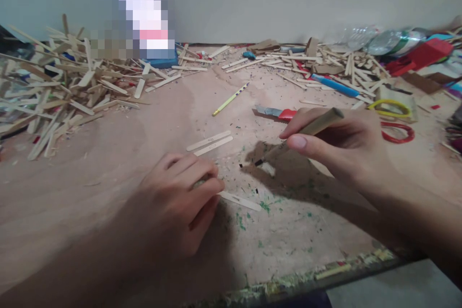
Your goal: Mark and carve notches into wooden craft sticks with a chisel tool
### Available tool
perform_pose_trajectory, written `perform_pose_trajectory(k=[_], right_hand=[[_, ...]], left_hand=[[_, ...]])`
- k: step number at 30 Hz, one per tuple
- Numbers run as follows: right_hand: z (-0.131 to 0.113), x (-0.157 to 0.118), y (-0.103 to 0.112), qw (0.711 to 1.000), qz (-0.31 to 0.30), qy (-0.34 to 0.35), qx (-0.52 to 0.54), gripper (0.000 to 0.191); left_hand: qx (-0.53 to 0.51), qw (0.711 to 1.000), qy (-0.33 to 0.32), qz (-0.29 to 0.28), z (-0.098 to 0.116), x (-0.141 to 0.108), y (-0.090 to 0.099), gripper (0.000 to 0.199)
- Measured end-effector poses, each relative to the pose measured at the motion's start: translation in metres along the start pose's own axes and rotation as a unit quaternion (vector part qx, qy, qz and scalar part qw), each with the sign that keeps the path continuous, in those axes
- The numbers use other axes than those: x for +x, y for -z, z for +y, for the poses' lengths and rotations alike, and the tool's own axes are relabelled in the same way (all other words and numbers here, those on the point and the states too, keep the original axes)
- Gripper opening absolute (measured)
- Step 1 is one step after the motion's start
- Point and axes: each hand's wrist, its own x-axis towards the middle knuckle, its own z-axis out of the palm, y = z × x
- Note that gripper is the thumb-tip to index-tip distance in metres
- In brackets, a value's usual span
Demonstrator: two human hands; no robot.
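My left hand (187, 197) rests on the table with its fingers curled, pinching one end of a popsicle stick (243, 201). A small mark or slot shows on the stick. In the grip of my right hand (335, 139) is a slim tool with a round wooden handle (321, 122) and a dark tip, slanting down just above the table. The tip is apart from the stick; its exact kind is unclear. Two more popsicle sticks (209, 140) with drawn marks lie side by side beyond my left hand. A red-handled utility knife (270, 111) lies beyond my right fingers.
A yellow pencil (231, 99) lies mid-table. Heaped popsicle sticks (90, 86) are at the back left, more at the back right near a blue tool (335, 85), plastic bottle (397, 42) and yellow-and-red handles (397, 132). Green scraps dot the table near its worn front edge (306, 276).
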Motion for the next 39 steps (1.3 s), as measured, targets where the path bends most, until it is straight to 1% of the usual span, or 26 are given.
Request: perform_pose_trajectory(k=[4, 6, 9, 12, 16, 20, 25, 27, 29, 32, 35, 39], right_hand=[[-0.004, -0.003, -0.008, 0.999, -0.028, -0.027, -0.003, 0.049], [-0.003, -0.006, -0.011, 0.999, -0.035, -0.026, 0.007, 0.045], [-0.003, -0.011, -0.011, 0.999, -0.04, 0.008, -0.001, 0.033], [-0.005, -0.016, -0.011, 0.994, -0.095, 0.046, -0.027, 0.021], [-0.005, -0.019, -0.011, 0.987, -0.125, 0.096, -0.021, 0.02], [-0.004, -0.018, -0.01, 0.981, -0.163, 0.1, -0.042, 0.018], [-0.005, -0.016, -0.009, 0.982, -0.153, 0.109, -0.032, 0.013], [-0.004, -0.014, -0.009, 0.984, -0.141, 0.108, -0.026, 0.008], [-0.002, -0.012, -0.009, 0.987, -0.113, 0.112, -0.024, 0.005], [0.004, -0.008, -0.011, 0.991, -0.07, 0.114, -0.031, 0.009], [0.012, -0.006, -0.014, 0.995, -0.032, 0.092, -0.039, 0.014], [0.021, -0.005, -0.017, 0.996, 0.001, 0.073, -0.041, 0.017]], left_hand=[[-0.015, 1.0, 0.003, -0.02, -0.003, 0.001, -0.001, 0.032], [-0.024, 0.999, 0.007, -0.021, -0.003, 0.0, -0.002, 0.034], [-0.029, 0.999, 0.007, -0.015, -0.004, -0.001, -0.004, 0.035], [-0.031, 0.999, 0.006, -0.009, -0.004, -0.002, -0.007, 0.037], [-0.033, 0.999, -0.01, 0.004, -0.006, -0.002, -0.011, 0.036], [-0.031, 0.999, -0.017, 0.016, -0.008, -0.003, -0.014, 0.035], [-0.035, 0.999, -0.015, 0.009, -0.006, -0.003, -0.014, 0.034], [-0.037, 0.999, -0.011, 0.01, -0.006, -0.002, -0.013, 0.033], [-0.035, 0.999, -0.011, 0.014, -0.005, -0.001, -0.013, 0.034], [-0.029, 0.999, -0.022, 0.01, -0.006, 0.001, -0.012, 0.036], [-0.024, 0.999, -0.028, 0.007, -0.008, 0.002, -0.011, 0.036], [-0.04, 0.999, -0.007, 0.034, -0.01, 0.003, -0.012, 0.035]])
